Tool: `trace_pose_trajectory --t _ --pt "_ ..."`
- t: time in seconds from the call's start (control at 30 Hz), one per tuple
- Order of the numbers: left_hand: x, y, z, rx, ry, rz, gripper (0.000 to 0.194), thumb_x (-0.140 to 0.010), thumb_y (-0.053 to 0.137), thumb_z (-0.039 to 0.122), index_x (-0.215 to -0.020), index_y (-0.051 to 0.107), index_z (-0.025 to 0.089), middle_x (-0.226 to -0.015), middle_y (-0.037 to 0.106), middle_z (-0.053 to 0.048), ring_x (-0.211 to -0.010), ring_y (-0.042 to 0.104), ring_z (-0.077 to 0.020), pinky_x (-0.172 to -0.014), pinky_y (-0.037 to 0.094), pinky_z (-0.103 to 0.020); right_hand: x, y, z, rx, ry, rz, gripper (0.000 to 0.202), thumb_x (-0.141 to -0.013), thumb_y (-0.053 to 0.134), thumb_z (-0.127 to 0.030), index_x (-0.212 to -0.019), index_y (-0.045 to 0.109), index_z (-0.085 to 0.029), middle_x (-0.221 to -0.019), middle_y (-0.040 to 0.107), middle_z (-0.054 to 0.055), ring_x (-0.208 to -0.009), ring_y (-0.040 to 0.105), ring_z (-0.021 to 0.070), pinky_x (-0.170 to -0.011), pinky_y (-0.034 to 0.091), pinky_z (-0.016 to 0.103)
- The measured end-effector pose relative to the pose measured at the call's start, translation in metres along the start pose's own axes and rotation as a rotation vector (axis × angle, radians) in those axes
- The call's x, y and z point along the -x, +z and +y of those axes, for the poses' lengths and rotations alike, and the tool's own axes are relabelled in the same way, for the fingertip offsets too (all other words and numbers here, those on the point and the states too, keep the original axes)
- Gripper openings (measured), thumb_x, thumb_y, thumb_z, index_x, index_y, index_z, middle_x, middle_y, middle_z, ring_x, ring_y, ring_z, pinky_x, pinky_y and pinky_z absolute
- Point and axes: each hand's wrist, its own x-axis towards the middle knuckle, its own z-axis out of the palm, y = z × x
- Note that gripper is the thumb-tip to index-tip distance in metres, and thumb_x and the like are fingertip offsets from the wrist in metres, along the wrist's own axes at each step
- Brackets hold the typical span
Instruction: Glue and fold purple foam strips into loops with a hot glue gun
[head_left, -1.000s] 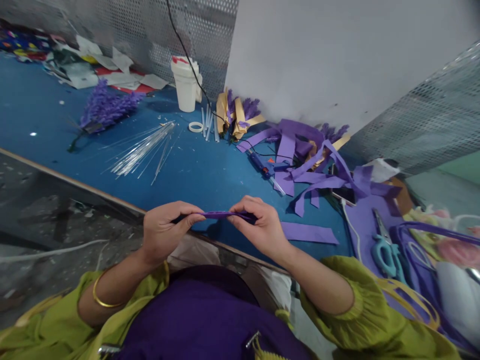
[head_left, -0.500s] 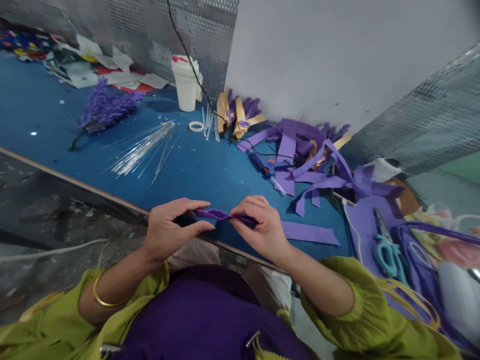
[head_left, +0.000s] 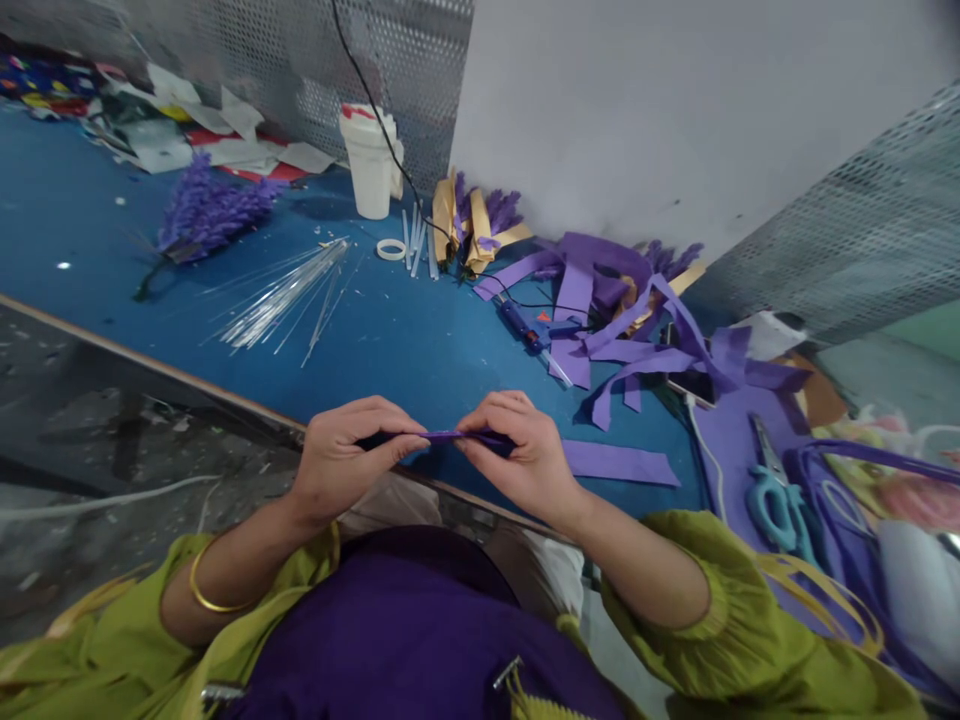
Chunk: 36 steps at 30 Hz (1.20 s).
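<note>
While the person's bare left hand pinches a narrow purple felt-like strip between thumb and fingers, the bare right hand pinches it too, just beside. The strip is held near the front edge of the blue counter; a flat lavender band lies near that edge.

Held strip is purple; counter, blue; cup, white with red on top; scissors, teal-handled; bangle, gold.
</note>
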Motion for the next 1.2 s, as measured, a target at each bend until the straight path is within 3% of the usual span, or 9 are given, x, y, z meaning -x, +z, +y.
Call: trace_pose_trajectory --t 0.1,0.3,0.53,0.63,0.77,0.87,0.93,1.2 --pt "0.002 -0.002 -0.002 -0.021 0.043 0.008 0.008 -0.077 0.080 0.022 -0.084 0.082 0.025 -0.078 0.077 -0.003 -0.068 0.069 -0.0167 -0.068 0.055 -0.026 0.000 0.000 0.000 0.009 -0.021 0.010 0.008 -0.088 0.064 -0.017 -0.083 0.068 -0.022 -0.072 0.067 -0.003 -0.069 0.061 0.0130 -0.080 0.041 0.034" --pt "0.002 -0.004 -0.002 -0.091 0.121 0.011 0.035 -0.073 0.086 0.024 -0.107 0.079 0.024 -0.083 0.077 -0.002 -0.073 0.070 -0.0162 -0.074 0.056 -0.026 0.000 0.001 -0.001 0.108 -0.161 0.030 0.011 -0.090 0.060 -0.016 -0.083 0.066 -0.020 -0.072 0.068 -0.001 -0.067 0.062 0.0129 -0.076 0.040 0.034" --pt "-0.001 0.006 -0.004 -0.099 0.221 -0.004 0.005 -0.081 0.079 0.019 -0.085 0.080 0.022 -0.079 0.077 -0.002 -0.073 0.070 -0.0151 -0.070 0.055 -0.024 0.001 0.003 -0.001 0.174 -0.214 0.038 0.009 -0.092 0.060 -0.017 -0.086 0.066 -0.020 -0.073 0.068 -0.001 -0.068 0.063 0.0131 -0.077 0.041 0.035" --pt "-0.001 0.006 -0.006 -0.083 0.238 0.003 0.006 -0.082 0.078 0.018 -0.086 0.079 0.022 -0.080 0.076 -0.002 -0.075 0.070 -0.0151 -0.072 0.055 -0.024 0.001 0.002 -0.001 0.191 -0.220 0.046 0.009 -0.092 0.060 -0.017 -0.086 0.066 -0.020 -0.072 0.068 -0.001 -0.068 0.063 0.0130 -0.077 0.041 0.035" --pt "0.000 0.005 -0.005 -0.117 0.239 -0.010 0.021 -0.075 0.085 0.024 -0.095 0.079 0.022 -0.087 0.078 -0.003 -0.079 0.071 -0.0158 -0.074 0.054 -0.025 0.001 0.003 -0.001 0.201 -0.235 0.067 0.010 -0.091 0.059 -0.016 -0.086 0.067 -0.020 -0.073 0.068 0.000 -0.069 0.064 0.0134 -0.076 0.042 0.035" --pt "-0.001 0.006 -0.004 -0.132 0.243 -0.005 0.004 -0.081 0.080 0.023 -0.084 0.078 0.021 -0.080 0.076 -0.002 -0.077 0.070 -0.0155 -0.075 0.053 -0.027 0.001 0.003 -0.001 0.211 -0.228 0.051 0.006 -0.092 0.062 -0.018 -0.088 0.066 -0.020 -0.073 0.069 -0.001 -0.069 0.064 0.0135 -0.079 0.042 0.035" --pt "-0.001 0.007 -0.004 -0.137 0.257 0.004 0.004 -0.084 0.077 0.022 -0.080 0.076 0.022 -0.077 0.075 -0.001 -0.076 0.069 -0.0155 -0.076 0.053 -0.028 0.002 0.002 -0.001 0.208 -0.204 0.036 0.001 -0.091 0.066 -0.021 -0.092 0.065 -0.020 -0.076 0.071 0.000 -0.071 0.065 0.0140 -0.081 0.042 0.035" --pt "-0.002 0.007 -0.004 -0.270 0.326 0.042 0.014 -0.078 0.083 0.033 -0.089 0.078 0.026 -0.084 0.077 -0.001 -0.080 0.070 -0.0178 -0.079 0.052 -0.031 0.005 0.002 0.001 0.186 -0.165 0.041 0.023 -0.085 0.068 -0.016 -0.105 0.060 -0.019 -0.084 0.072 0.000 -0.078 0.068 0.0154 -0.086 0.044 0.035"
